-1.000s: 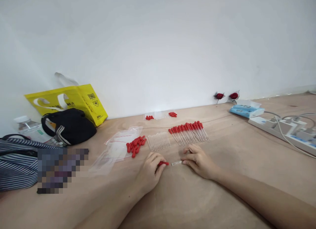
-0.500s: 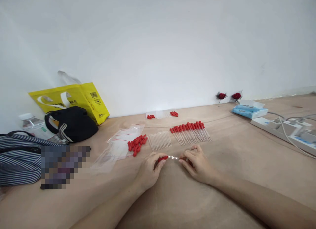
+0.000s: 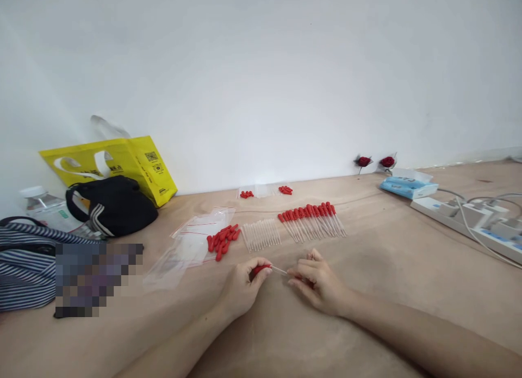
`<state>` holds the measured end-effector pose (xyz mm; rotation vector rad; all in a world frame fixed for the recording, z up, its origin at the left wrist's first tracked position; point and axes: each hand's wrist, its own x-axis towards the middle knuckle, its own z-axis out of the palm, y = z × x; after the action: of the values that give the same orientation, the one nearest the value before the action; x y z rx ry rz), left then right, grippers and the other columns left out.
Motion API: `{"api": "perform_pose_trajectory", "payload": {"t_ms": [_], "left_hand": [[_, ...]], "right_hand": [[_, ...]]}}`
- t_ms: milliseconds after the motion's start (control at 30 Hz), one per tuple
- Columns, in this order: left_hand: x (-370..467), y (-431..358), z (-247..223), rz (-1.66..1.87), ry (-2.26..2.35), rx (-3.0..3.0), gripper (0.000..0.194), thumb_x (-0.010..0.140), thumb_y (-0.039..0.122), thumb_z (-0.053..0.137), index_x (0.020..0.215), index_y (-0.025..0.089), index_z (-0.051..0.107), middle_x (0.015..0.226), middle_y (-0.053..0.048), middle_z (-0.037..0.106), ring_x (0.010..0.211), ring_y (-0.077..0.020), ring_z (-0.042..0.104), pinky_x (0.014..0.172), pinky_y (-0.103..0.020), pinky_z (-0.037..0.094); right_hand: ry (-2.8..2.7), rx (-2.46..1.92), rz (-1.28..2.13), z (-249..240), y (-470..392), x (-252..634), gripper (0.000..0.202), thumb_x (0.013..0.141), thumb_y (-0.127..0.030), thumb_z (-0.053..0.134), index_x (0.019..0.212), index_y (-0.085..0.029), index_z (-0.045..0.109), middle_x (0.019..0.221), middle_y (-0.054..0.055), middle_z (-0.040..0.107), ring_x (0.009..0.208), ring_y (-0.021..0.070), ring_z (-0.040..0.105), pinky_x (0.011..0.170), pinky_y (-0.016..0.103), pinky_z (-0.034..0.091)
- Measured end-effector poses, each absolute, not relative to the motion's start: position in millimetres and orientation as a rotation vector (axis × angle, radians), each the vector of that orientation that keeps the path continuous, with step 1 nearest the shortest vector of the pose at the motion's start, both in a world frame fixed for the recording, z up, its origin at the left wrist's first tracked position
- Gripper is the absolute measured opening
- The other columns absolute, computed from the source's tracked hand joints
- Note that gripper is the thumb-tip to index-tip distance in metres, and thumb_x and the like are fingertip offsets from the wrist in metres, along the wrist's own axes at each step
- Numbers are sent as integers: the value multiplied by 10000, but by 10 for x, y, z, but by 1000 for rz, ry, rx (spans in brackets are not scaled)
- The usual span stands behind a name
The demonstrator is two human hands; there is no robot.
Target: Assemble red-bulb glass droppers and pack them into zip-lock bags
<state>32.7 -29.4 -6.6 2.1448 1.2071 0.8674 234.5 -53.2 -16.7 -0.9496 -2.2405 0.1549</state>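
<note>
My left hand (image 3: 244, 283) pinches a red rubber dropper bulb (image 3: 261, 269) between thumb and fingers. A thin clear dropper tube (image 3: 279, 270) runs from the bulb's mouth toward my right hand (image 3: 316, 280). The right thumb and fingers are closed on the tube's far end, which they partly hide. Beyond the hands lie a pile of loose red bulbs (image 3: 222, 241), a row of bare clear tubes (image 3: 261, 234) and a row of droppers with red bulbs fitted (image 3: 312, 220).
Clear zip bags (image 3: 191, 239) lie left of the bulbs, and more bags with red bulbs (image 3: 285, 190) by the wall. A black cap (image 3: 122, 206), yellow bag (image 3: 157, 174) and striped cloth (image 3: 26, 269) are at left. Tissues (image 3: 408, 186) and a power strip (image 3: 432, 210) sit at right.
Both hands have shifted slightly left and down with the bulb and tube. A thinner stretch of tube now shows between them. The whole view has also shifted a little.
</note>
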Motion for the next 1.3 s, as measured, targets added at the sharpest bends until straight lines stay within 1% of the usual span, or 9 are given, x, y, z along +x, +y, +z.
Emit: {"api": "perform_pose_trajectory", "payload": {"t_ms": [133, 233, 333, 467, 733, 900, 1033, 1200, 1300], "left_hand": [[324, -337, -19, 856, 1184, 2322, 143, 800, 233, 473, 767, 185, 604, 698, -6, 616, 670, -156, 546, 620, -261, 420], [328, -352, 1, 826, 1145, 2403, 124, 790, 204, 484, 757, 184, 601, 716, -14, 614, 698, -162, 543, 667, -284, 416], [332, -355, 9, 800, 1127, 2422, 120, 788, 182, 482, 755, 181, 597, 710, -17, 611, 698, -164, 543, 674, -292, 413], [333, -352, -4, 817, 1100, 2436, 122, 793, 180, 477, 760, 187, 594, 698, -14, 608, 690, -161, 538, 674, -293, 412], [356, -361, -7, 844, 992, 2569, 181, 837, 247, 415, 745, 175, 553, 655, -28, 560, 656, -165, 510, 661, -301, 397], [354, -360, -11, 827, 936, 2614, 178, 841, 226, 406, 736, 174, 541, 644, -27, 544, 654, -164, 496, 661, -297, 390], [353, -364, -28, 823, 863, 2637, 166, 844, 209, 409, 750, 171, 541, 664, -31, 557, 672, -164, 499, 691, -304, 388], [354, -347, 4, 802, 818, 2671, 193, 851, 217, 397, 745, 175, 553, 652, -28, 563, 647, -160, 506, 687, -303, 384], [337, -302, 26, 794, 814, 2716, 177, 850, 190, 405, 779, 176, 566, 695, -30, 594, 697, -163, 521, 740, -323, 374]], "right_hand": [[-2347, -937, 59, -106, -499, 2419, 206, 848, -206, 395, 861, -196, 600, 646, -6, 566, 575, 98, 445, 681, 293, 235], [-2387, -909, -22, -85, -451, 2466, 232, 829, -164, 397, 869, -209, 621, 650, -6, 569, 570, 93, 437, 684, 303, 218], [-2393, -879, -66, -84, -404, 2489, 258, 810, -135, 404, 902, -225, 627, 649, -14, 567, 560, 88, 426, 677, 308, 206], [-2384, -885, -71, -81, -390, 2488, 259, 810, -152, 416, 948, -236, 617, 647, -18, 559, 567, 90, 425, 665, 304, 205], [-2365, -951, 13, -107, -468, 2413, 213, 822, -163, 378, 826, -186, 590, 665, 2, 554, 579, 104, 422, 653, 298, 213], [-2360, -978, 88, -132, -477, 2355, 218, 832, -156, 342, 786, -172, 554, 687, 15, 570, 594, 113, 429, 650, 299, 211], [-2364, -985, 152, -137, -488, 2322, 203, 830, -157, 346, 773, -173, 540, 692, 7, 581, 589, 108, 433, 652, 295, 208], [-2370, -1026, 189, -123, -501, 2314, 210, 836, -162, 345, 784, -180, 548, 687, -3, 587, 602, 108, 456, 653, 287, 206], [-2406, -1037, 159, -61, -504, 2325, 206, 836, -180, 367, 795, -187, 569, 690, 2, 590, 623, 113, 467, 652, 289, 205]]}}
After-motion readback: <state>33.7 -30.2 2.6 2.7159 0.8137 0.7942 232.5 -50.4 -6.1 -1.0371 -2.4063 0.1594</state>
